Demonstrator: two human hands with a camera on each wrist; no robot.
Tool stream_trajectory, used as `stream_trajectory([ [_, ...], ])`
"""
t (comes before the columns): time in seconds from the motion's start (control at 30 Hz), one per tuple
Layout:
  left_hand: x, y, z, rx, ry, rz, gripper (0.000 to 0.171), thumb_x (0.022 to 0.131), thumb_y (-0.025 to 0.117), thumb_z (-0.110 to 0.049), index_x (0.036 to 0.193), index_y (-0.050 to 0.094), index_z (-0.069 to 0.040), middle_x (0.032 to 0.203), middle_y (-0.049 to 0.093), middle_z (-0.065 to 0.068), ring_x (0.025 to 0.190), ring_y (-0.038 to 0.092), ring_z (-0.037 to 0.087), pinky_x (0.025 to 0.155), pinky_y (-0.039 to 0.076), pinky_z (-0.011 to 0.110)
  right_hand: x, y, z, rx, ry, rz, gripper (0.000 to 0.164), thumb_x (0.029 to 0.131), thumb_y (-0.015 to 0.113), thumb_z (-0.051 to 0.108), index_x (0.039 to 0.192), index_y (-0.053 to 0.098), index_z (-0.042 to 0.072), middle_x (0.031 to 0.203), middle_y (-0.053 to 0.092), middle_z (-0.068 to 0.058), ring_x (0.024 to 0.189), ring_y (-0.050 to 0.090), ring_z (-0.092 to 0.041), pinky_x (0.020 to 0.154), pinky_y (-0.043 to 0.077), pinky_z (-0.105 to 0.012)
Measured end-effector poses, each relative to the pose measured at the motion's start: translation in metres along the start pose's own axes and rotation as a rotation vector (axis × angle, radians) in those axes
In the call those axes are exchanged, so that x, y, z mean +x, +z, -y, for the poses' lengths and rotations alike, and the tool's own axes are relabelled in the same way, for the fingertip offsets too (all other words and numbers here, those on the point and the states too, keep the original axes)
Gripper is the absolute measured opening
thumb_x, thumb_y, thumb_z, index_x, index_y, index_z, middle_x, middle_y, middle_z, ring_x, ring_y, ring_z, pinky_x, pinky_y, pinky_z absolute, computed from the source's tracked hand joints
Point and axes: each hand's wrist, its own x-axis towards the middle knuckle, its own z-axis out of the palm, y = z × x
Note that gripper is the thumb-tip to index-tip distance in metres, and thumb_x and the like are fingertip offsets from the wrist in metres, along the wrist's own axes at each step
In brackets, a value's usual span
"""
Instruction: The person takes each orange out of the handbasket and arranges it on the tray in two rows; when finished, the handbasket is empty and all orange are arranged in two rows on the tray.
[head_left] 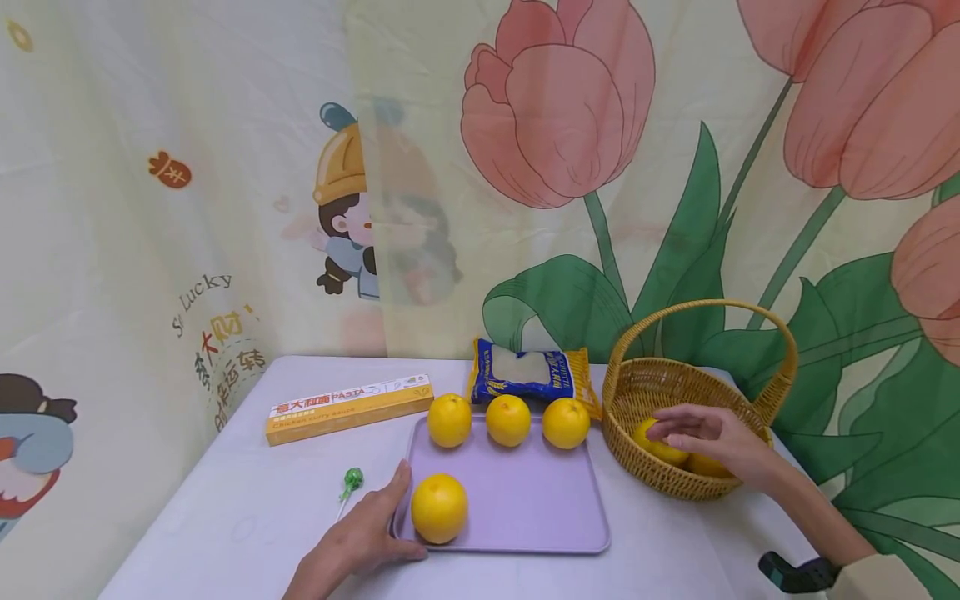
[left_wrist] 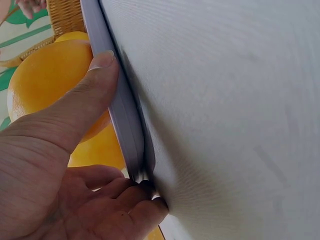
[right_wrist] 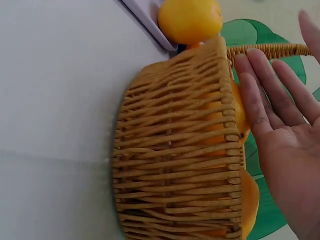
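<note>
My left hand (head_left: pixel 363 529) holds the near left corner of a lilac tray (head_left: pixel 525 508). In the left wrist view, its thumb lies on the tray's rim and its other fingers curl at the corner. Close by, one orange (head_left: pixel 439 508) sits in that corner of the tray. Three more oranges (head_left: pixel 508 420) stand in a row along the far edge. My right hand (head_left: pixel 716 437) is over a wicker basket (head_left: pixel 637 467), fingers extended beside an orange (head_left: pixel 660 446) inside it. Another orange (right_wrist: pixel 250 202) lies in the basket, partly hidden. Whether the fingertips touch fruit is unclear.
A pasta box (head_left: pixel 349 408) lies at the back left. Behind the tray is a blue and yellow pasta bag (head_left: pixel 521 375). A green-wrapped lollipop (head_left: pixel 352 479) lies left of the tray. The basket's tall handle (head_left: pixel 701 305) arches over its opening. A printed curtain hangs behind the table.
</note>
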Motion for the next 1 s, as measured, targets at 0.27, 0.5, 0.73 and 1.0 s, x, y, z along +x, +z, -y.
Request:
stream_trajectory([
  [0.27,0.002,0.002,0.001,-0.022,0.016,0.002,0.127,0.072,0.102,-0.026,0.167,0.024,0.007,0.169,0.035,0.030,0.149,0.045,0.049,0.123,0.034,0.068,0.010,-0.028,0.008,-0.153,0.036,-0.151,0.035,0.113,0.056,0.014,0.136,0.061,-0.013,0.111,0.081,-0.002,0.103,0.075,-0.012,0.091,0.061,-0.022],
  [0.5,0.001,0.001,0.000,-0.006,0.006,-0.002,0.128,0.072,0.103,-0.028,0.168,0.025,0.005,0.169,0.036,0.029,0.148,0.047,0.050,0.122,0.035,0.069,-0.001,-0.042,-0.001,-0.065,0.136,0.102,0.036,0.115,0.050,0.012,0.132,0.059,-0.019,0.109,0.079,-0.007,0.101,0.074,-0.026,0.089,0.064,-0.028],
  [0.73,-0.001,-0.001,0.000,-0.004,0.029,-0.014,0.128,0.072,0.102,-0.027,0.167,0.025,0.007,0.168,0.036,0.031,0.146,0.048,0.050,0.121,0.036,0.069,0.011,-0.053,0.000,-0.210,0.153,-0.082,0.039,0.114,0.055,0.019,0.133,0.063,-0.015,0.108,0.078,-0.013,0.098,0.075,-0.021,0.088,0.063,-0.025],
  [1.0,-0.001,0.000,0.000,-0.002,0.022,-0.006,0.127,0.072,0.102,-0.027,0.167,0.025,0.007,0.168,0.036,0.031,0.147,0.047,0.051,0.122,0.036,0.068,0.026,-0.058,0.005,-0.296,0.234,-0.244,0.057,0.112,0.061,0.033,0.147,0.055,-0.011,0.132,0.072,-0.025,0.108,0.074,-0.015,0.092,0.060,-0.023],
])
